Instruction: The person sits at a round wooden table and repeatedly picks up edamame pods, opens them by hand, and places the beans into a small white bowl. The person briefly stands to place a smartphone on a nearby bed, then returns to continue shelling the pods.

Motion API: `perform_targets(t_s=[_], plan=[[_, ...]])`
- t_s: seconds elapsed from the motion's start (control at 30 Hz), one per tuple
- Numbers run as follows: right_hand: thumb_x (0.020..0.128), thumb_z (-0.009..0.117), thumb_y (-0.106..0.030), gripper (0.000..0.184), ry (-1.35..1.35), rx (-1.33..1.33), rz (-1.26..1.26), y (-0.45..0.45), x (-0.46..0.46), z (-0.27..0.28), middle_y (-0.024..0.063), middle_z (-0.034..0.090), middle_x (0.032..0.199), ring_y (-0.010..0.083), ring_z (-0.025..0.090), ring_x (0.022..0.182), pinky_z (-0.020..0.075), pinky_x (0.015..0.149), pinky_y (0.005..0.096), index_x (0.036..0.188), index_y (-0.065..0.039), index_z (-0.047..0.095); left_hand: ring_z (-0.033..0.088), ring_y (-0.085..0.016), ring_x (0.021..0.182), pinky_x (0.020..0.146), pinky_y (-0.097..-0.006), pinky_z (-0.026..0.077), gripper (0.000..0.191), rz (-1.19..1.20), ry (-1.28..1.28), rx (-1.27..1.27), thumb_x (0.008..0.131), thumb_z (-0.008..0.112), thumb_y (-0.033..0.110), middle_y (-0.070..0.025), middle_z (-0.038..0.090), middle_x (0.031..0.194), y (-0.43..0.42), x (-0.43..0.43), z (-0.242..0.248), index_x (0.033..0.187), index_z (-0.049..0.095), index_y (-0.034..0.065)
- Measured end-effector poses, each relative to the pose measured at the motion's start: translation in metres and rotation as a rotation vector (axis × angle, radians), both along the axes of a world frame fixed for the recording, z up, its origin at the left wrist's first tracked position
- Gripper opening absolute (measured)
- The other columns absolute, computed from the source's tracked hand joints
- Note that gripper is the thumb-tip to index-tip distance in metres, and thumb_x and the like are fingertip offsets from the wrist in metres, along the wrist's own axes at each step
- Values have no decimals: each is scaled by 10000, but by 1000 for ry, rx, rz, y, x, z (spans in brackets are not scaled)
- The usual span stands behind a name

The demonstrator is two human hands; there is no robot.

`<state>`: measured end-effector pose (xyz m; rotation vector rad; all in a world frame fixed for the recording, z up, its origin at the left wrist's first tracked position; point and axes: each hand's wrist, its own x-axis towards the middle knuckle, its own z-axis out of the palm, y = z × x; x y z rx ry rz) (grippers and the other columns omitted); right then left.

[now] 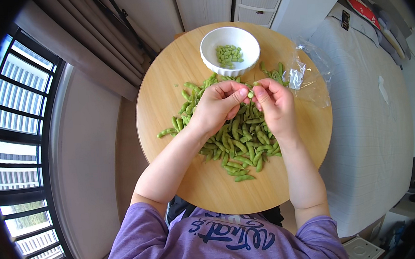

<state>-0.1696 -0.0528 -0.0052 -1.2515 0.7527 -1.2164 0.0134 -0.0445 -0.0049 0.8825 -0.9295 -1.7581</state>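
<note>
Between the fingertips of both hands is a green edamame pod [251,94], with a pale bean showing at its middle. My left hand [221,104] pinches one end of it with thumb and forefinger. The other end sits between the thumb and fingers of my right hand [274,103]. Under and around my hands spreads a large heap of edamame pods [240,141]. Just beyond the hands stands a white fluted bowl [248,48], holding a small pile of shelled green beans [229,55].
Everything rests on a round wooden table [160,96]. A crumpled clear plastic bag [310,76] lies at its right edge, beside several opened-looking pods [274,72]. To the right is a bed [361,116]; a barred window [20,146] and curtain [88,40] are at the left.
</note>
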Motion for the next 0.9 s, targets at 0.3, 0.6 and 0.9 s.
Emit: perform_targets(t_s=[0.3,0.6,0.9], plan=[[987,635,-77,48,728,-749,-490,-4,15,0,131,657,852,344,652,731,509,623,434,1001,-37,613,542,-63,821,618,-181,407,250,-34,285,188,1087,537,140,-14,624,998,2,-6,8,1291,588,3],[953,712,-182,184,855,-227,-591,-41,-55,-16,129,714,902,308,685,743,546,701,391,1030,-16,728,570,-117,923,752,-247,457,285,280,26,35,1058,544,148,-38,647,1036,-38,14,34,1283,613,-14],[891,742,-111,174,998,-329,-455,-38,-51,-19,136,661,1035,328,671,973,543,844,410,1054,-56,769,564,-313,1279,1065,-407,454,440,296,-965,-547,1058,571,398,-164,621,1325,-110,4,41,1272,681,31]])
